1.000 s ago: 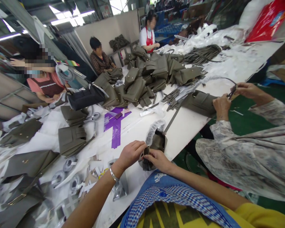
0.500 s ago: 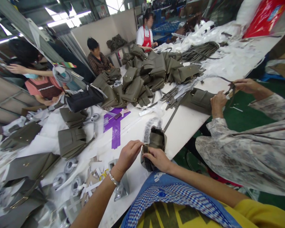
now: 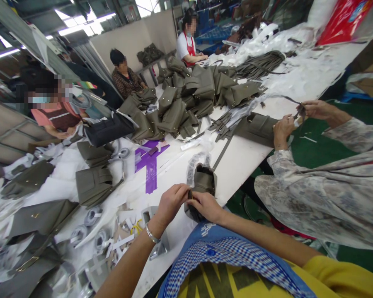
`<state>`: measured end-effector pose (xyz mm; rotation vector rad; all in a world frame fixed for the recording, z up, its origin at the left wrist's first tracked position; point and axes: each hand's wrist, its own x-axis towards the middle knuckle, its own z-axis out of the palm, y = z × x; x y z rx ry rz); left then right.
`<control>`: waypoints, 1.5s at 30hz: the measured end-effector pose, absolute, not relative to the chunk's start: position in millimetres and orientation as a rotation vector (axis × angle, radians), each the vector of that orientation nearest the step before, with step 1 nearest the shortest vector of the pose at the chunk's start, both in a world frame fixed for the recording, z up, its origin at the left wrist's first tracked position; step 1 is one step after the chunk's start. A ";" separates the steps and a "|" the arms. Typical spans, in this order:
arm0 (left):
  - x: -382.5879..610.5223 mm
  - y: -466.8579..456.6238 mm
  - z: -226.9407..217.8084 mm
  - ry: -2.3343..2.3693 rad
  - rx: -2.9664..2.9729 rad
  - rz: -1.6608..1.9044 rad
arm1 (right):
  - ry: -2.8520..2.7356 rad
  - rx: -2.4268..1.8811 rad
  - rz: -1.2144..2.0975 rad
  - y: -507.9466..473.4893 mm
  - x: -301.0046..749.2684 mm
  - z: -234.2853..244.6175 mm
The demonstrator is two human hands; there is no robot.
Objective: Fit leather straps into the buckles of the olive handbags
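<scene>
A dark olive handbag (image 3: 204,179) stands at the table's near edge, close against my apron (image 3: 224,244). Clear plastic wraps its curved handle (image 3: 191,165), which loops up at the bag's left. My left hand (image 3: 173,203) is closed, its fingertips pinching at the bag's side strap near the gold-coloured metal piece. From the right, my right hand (image 3: 207,207) grips the same strap, thumb against the metal. The fingertips of both hands nearly meet, hiding most of what lies between them.
A tape dispenser (image 3: 158,238) stands left of the bag, beside paper scraps (image 3: 121,240). Purple tape (image 3: 151,165) marks the table. Olive bags (image 3: 189,95) are heaped beyond. At right, a co-worker's hands (image 3: 284,128) hold another bag (image 3: 256,128). More people sit across the table.
My left hand has shifted slightly right, closer to my right hand. The strap with its metal piece now looks turned more edge-on. The bag stays in place.
</scene>
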<state>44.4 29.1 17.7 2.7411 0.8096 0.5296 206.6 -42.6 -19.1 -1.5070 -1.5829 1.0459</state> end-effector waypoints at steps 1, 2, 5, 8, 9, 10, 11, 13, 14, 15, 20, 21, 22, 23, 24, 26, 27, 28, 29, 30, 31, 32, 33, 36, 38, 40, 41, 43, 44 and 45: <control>45.7 29.0 18.7 0.835 2.724 0.504 | -1.604 -1.526 1.035 -43.0 206.7 -18.7; 46.8 29.1 20.0 0.846 2.719 0.482 | -1.620 -1.543 1.024 -43.4 206.6 -18.3; 48.5 29.8 24.9 0.835 2.775 0.446 | -1.650 -1.584 0.990 -44.8 205.7 -17.4; 50.6 29.5 28.7 0.821 2.866 0.445 | -1.655 -1.593 0.966 -45.8 204.9 -18.4; 51.5 29.1 29.5 0.802 2.890 0.441 | -1.648 -1.591 0.965 -45.8 205.0 -19.4; 52.2 28.7 30.0 0.764 2.909 0.432 | -1.636 -1.585 0.968 -45.5 205.4 -20.5; 52.4 28.3 30.1 0.713 2.918 0.418 | -1.618 -1.568 0.979 -45.1 206.0 -21.6; 51.0 27.4 29.0 0.617 2.910 0.375 | -1.562 -1.500 1.030 -43.7 207.7 -23.5; 49.2 26.8 27.7 0.604 2.898 0.362 | -1.522 -1.458 1.063 -43.0 208.6 -24.2; 47.0 26.1 25.7 0.623 2.883 0.362 | -1.477 -1.420 1.094 -42.6 209.5 -24.7; 39.5 17.9 11.4 0.866 2.721 0.468 | -1.377 -1.307 1.284 -47.3 212.9 -31.1; 40.0 15.1 8.4 0.901 2.674 0.492 | -1.412 -1.290 1.324 -49.0 213.5 -33.7; 40.9 11.9 5.5 0.933 2.629 0.519 | -1.450 -1.294 1.352 -50.6 214.2 -36.5; 41.8 8.0 2.4 0.967 2.590 0.547 | -1.482 -1.318 1.361 -51.9 214.9 -39.3; 42.6 3.5 -0.9 0.999 2.560 0.570 | -1.498 -1.354 1.356 -52.5 215.4 -41.8; 42.5 -7.3 -8.4 1.027 2.531 0.580 | -1.449 -1.411 1.323 -52.1 215.9 -45.1; 41.7 -13.4 -12.5 1.024 2.522 0.570 | -1.407 -1.418 1.304 -51.3 215.8 -45.8; 40.3 -19.4 -16.7 1.013 2.511 0.555 | -1.366 -1.412 1.286 -50.3 215.5 -46.0; 38.5 -24.9 -20.9 1.005 2.491 0.537 | -1.332 -1.396 1.281 -49.3 215.0 -45.8; 36.4 -29.7 -24.9 1.008 2.458 0.526 | -1.306 -1.372 1.292 -48.5 214.4 -45.5; 34.0 -33.3 -28.7 1.025 2.410 0.526 | -1.293 -1.341 1.320 -48.0 214.0 -45.4; 31.6 -35.9 -32.5 1.053 2.345 0.537 | -1.294 -1.310 1.358 -47.7 213.7 -45.6; 29.1 -37.5 -36.4 1.089 2.265 0.563 | -1.300 -1.289 1.393 -47.4 213.8 -46.2; 22.3 -41.5 -50.3 1.210 1.956 0.693 | -1.311 -1.343 1.414 -45.5 215.8 -51.1; 20.2 -46.8 -61.3 1.263 1.793 0.749 | -1.264 -1.410 1.406 -42.1 217.2 -55.2; 21.7 -53.6 -71.4 1.277 1.722 0.776 | -1.188 -1.419 1.446 -36.7 217.2 -57.2; 24.0 -56.5 -75.0 1.280 1.708 0.796 | -1.154 -1.410 1.471 -33.5 216.4 -56.7; 31.0 -58.4 -77.6 1.297 1.679 0.864 | -1.090 -1.384 1.513 -26.5 213.8 -51.4; 35.1 -57.1 -76.0 1.306 1.663 0.905 | -1.056 -1.370 1.526 -23.0 212.4 -46.4; 39.3 -54.5 -72.3 1.312 1.645 0.948 | -1.021 -1.362 1.532 -19.6 211.3 -39.7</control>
